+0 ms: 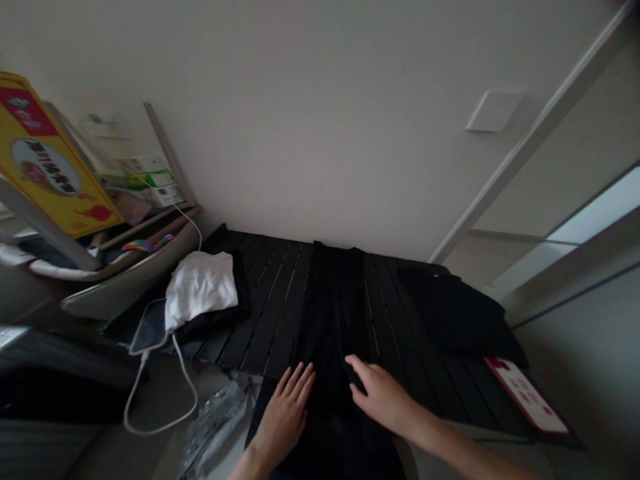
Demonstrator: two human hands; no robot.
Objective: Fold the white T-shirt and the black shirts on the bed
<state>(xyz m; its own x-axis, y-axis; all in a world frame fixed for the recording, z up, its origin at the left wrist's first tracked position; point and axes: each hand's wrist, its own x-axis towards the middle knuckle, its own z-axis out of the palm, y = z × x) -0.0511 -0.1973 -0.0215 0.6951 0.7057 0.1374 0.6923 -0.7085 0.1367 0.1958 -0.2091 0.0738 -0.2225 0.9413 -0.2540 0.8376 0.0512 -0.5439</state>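
A long black garment, likely trousers though its dark folds blur together, lies lengthwise across the black slatted bench, its near end coming towards me. On its left edge rests my left hand, fingers stretched out and pressing flat. At the right side of the cloth, my right hand has its fingers curled around a raised edge of the fabric, with dark cloth between thumb and forefinger.
Left on the slatted bench lie a white cloth over dark fabric and a phone on a white cable. Folded black clothing and a red-and-white card lie right. Clear plastic is below; a yellow box stands left.
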